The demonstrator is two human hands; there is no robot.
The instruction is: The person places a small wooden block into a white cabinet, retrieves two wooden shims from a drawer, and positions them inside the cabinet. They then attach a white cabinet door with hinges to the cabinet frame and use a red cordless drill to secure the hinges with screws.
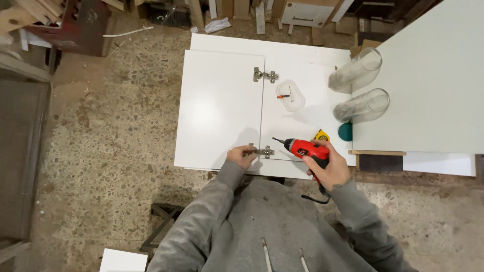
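- Your left hand (pixel 240 155) pins the near hinge (pixel 261 150) flat, fingers pressed down on it where the white door panel (pixel 219 108) meets the second panel (pixel 297 118).
- Your right hand (pixel 327 166) is wrapped tight round the red cordless driver (pixel 307 148), its bit aimed at that hinge, tip just short of it.
- Judged from this, you are at the screw-fixing step; next, the bit must seat squarely in a screw head.
- The far hinge (pixel 265 75) lies at the seam's other end.
- A clear lidded tub (pixel 291 94) sits beside two clear cylinders (pixel 360 85); no labels are legible.

packages: small clear plastic tray (pixel 290 94) on white panel (pixel 222 106) | labels, signs, screens: none visible
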